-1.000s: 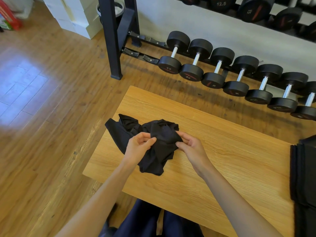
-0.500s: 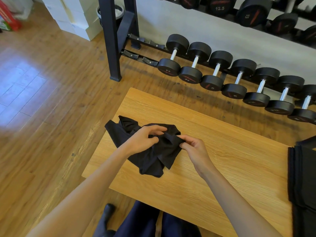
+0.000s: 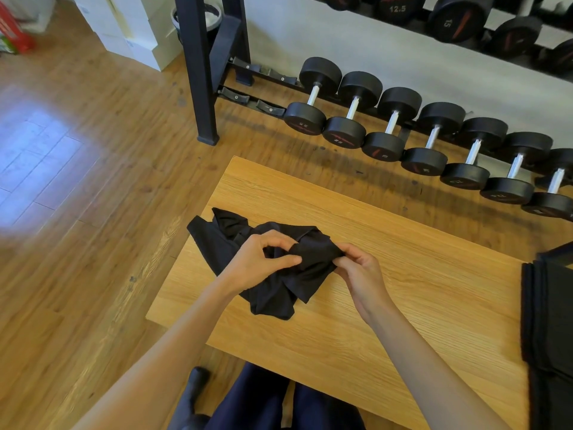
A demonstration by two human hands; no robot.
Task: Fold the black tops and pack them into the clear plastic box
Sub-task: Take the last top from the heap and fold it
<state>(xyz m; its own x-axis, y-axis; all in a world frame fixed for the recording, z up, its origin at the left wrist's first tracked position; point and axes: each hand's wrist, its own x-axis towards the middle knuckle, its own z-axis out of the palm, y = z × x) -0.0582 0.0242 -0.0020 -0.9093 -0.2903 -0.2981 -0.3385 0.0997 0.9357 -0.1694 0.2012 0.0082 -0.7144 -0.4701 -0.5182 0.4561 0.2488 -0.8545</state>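
A crumpled black top (image 3: 276,293) lies on the left part of the wooden table (image 3: 418,290). My left hand (image 3: 260,262) is over its middle, with thumb and fingers curled and pinching a fold of the cloth. My right hand (image 3: 359,271) pinches the bunched right edge of the same top. A pile of black folded cloth (image 3: 548,321) lies at the table's right edge, cut off by the frame. No clear plastic box is in view.
A row of black dumbbells (image 3: 403,131) lies on the floor beyond the table, with a dark rack post (image 3: 201,88) at its left. White boxes (image 3: 130,29) stand at the far left. My legs (image 3: 279,401) are under the table's near edge.
My left hand has moved up and right over the top and taken a new pinch near my right hand. The cloth has bunched between both hands. The camera has tilted slightly.
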